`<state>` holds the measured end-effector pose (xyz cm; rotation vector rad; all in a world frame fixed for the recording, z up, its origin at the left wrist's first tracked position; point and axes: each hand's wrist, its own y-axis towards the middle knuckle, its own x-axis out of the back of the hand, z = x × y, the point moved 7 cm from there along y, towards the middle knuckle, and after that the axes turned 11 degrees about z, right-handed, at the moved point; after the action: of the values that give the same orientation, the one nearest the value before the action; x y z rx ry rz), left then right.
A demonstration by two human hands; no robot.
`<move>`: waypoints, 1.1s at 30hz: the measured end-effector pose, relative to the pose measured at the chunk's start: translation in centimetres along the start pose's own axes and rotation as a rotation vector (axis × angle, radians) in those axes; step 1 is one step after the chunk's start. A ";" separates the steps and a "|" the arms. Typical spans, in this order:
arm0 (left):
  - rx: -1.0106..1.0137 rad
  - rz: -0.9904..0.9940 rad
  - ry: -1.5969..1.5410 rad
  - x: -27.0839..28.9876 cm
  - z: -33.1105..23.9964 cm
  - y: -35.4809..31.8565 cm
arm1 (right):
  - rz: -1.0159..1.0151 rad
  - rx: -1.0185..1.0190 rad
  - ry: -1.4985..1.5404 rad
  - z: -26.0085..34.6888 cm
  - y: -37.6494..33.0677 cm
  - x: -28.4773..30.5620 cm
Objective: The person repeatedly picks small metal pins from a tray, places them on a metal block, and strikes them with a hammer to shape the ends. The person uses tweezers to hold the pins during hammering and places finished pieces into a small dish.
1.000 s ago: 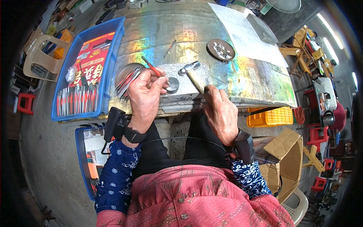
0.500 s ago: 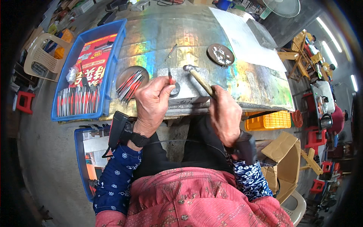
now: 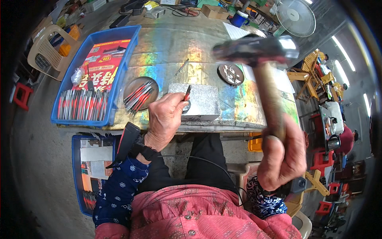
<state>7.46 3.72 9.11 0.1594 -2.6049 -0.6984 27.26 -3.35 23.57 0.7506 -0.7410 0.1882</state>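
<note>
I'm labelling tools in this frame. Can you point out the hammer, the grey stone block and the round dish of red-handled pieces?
hammer (image 3: 254, 49), head view, on its dark head.
grey stone block (image 3: 203, 101), head view, on its bare top face.
round dish (image 3: 131, 85), head view, on its rim.

I've got a single head view here, worn high and looking steeply down over the lap onto the iridescent table (image 3: 171, 47) ahead. It sits close, fisheye bending the edges, forearms entering from the near edge, floor showing left and right.
</note>
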 end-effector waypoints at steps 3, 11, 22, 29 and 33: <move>-0.004 -0.003 0.004 0.0 0.0 0.0 | -0.052 -0.005 0.047 0.2 0.0 0.1; -0.013 -0.010 -0.001 -0.1 0.2 -0.1 | 0.243 -0.170 -0.044 -1.8 1.8 -3.0; -0.002 -0.008 -0.025 -0.1 0.4 0.0 | 0.154 -0.001 -0.093 0.0 2.4 -2.7; -0.013 -0.010 -0.016 -0.1 0.2 -0.1 | 0.184 -0.215 -0.031 -2.5 1.0 -2.5; 0.073 0.023 -0.100 0.1 0.6 -0.1 | 0.117 -0.181 -0.030 -3.8 0.2 -3.2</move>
<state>7.12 3.87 8.64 0.1185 -2.7252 -0.6187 26.87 -0.29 19.61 0.5396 -0.8191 0.2132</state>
